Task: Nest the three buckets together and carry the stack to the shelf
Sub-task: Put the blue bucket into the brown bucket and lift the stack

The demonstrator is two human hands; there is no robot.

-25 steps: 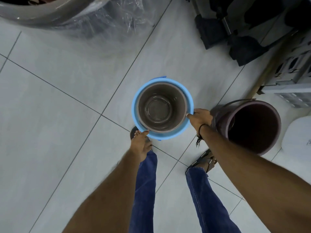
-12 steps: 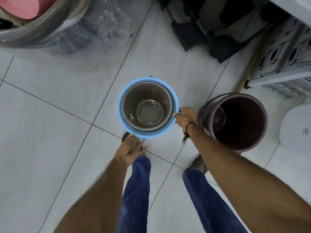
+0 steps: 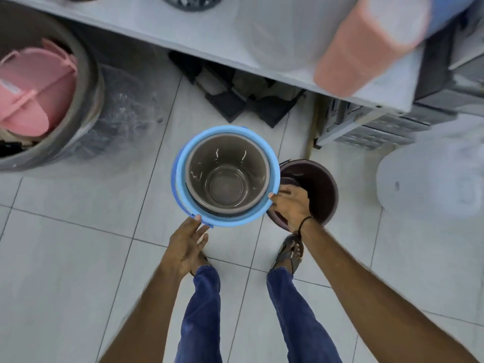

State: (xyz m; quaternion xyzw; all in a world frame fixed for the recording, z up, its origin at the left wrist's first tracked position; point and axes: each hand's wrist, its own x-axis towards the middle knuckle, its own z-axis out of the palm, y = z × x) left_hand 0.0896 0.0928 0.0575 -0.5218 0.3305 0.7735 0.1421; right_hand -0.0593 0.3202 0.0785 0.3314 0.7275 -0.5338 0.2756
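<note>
You've got the blue bucket (image 3: 183, 176), with the grey bucket (image 3: 227, 174) nested inside, higher now than 1 s ago — your view has swung up too, so the shelf (image 3: 199, 35) edge shows above. That's 2 of 3 nested; the maroon bucket (image 3: 322, 187) sits on the floor just right of the pair, not yet stacked. Your left hand (image 3: 187, 244) is open-fingered, tips touching the blue rim's near edge, more propping than gripping. Your right hand (image 3: 290, 205) grips the rim's right side, approx. over the maroon bucket's mouth — I'd say lowering the pair into it comes next.
</note>
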